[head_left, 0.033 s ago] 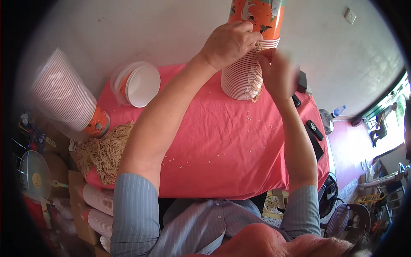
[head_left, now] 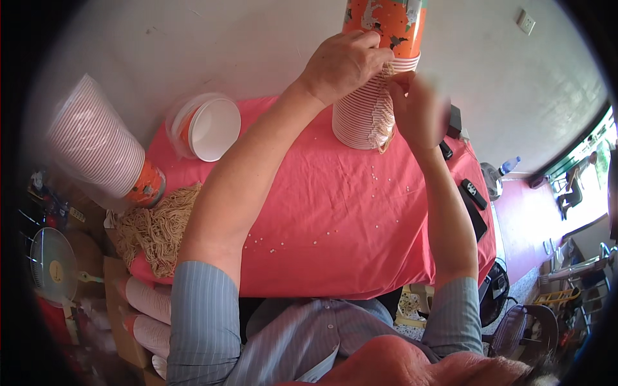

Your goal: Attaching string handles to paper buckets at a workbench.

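A tall stack of nested paper buckets (head_left: 355, 122) stands upside down at the far side of the table. Its top bucket (head_left: 402, 29) is orange with printed figures. Beige strings (head_left: 384, 122) hang down the stack's right side, against the pale rims. My left hand (head_left: 344, 67) reaches across the stack, its fingertips pinched on a string just under the orange bucket. Close beside it on the right, my right hand (head_left: 421, 112) has thumb and forefinger drawn together at the same string. Part of the right hand is blurred, so its other fingers cannot be made out.
A heap of beige strings (head_left: 158, 225) lies at the table's left end. Behind it leans another bucket stack (head_left: 96, 138) in clear plastic. A white-lined bucket (head_left: 215, 128) lies on its side. Small white bits dot the pink cloth (head_left: 309, 193). A remote control (head_left: 474, 193) sits at the right edge.
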`<state>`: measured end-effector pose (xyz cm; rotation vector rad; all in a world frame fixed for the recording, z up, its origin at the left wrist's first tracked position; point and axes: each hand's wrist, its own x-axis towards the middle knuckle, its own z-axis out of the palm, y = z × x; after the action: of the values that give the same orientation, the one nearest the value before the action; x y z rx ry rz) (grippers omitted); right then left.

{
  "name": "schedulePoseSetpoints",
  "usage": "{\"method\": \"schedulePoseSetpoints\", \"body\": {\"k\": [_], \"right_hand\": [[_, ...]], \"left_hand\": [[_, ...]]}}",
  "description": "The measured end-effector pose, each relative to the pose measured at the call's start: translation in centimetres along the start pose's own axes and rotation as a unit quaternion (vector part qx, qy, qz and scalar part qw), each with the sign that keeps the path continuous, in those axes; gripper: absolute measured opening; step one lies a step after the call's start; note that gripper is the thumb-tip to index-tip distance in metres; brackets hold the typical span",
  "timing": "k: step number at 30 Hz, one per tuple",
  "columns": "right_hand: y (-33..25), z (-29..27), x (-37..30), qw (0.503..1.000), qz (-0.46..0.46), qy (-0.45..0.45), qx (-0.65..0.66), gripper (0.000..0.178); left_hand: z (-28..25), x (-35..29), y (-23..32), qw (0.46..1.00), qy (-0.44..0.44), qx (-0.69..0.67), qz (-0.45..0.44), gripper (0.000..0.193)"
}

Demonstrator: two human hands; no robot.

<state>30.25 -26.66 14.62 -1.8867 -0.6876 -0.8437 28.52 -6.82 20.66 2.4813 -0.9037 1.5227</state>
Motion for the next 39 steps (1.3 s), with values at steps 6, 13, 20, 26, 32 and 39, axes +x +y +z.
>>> {"method": "schedulePoseSetpoints", "body": {"k": [6, 13, 20, 26, 32, 39], "right_hand": [[2.4, 0.5, -1.4, 0.993, -0.073, 0.034, -0.088, 0.009], [-1.4, 0.5, -5.9, 0.986, -0.157, -0.001, -0.056, 0.017], [-7.4, 13.6, -10.1, 0.969, -0.081, -0.224, 0.059, 0.013], [-15.2, 27.5, -11.2, 0.939, 0.001, -0.282, 0.199, 0.034], [-19.1, 33.7, -11.1, 0.942, 0.085, -0.274, 0.172, 0.034], [-19.6, 32.5, -12.3, 0.955, 0.06, -0.253, 0.141, 0.029]], "left_hand": [[-5.1, -5.5, 0.3, 0.999, 0.032, 0.034, -0.004, 0.022], [-18.5, -25.2, -5.4, 0.908, 0.079, 0.178, -0.371, 0.012], [-16.5, -32.9, -4.7, 0.859, 0.016, 0.152, -0.488, 0.024], [-16.3, -33.9, -5.4, 0.87, 0.024, 0.097, -0.484, 0.014], [-15.9, -34.5, -5.8, 0.863, 0.064, 0.059, -0.498, 0.018], [-16.0, -34.4, -4.9, 0.85, 0.044, 0.04, -0.524, 0.017]]}}
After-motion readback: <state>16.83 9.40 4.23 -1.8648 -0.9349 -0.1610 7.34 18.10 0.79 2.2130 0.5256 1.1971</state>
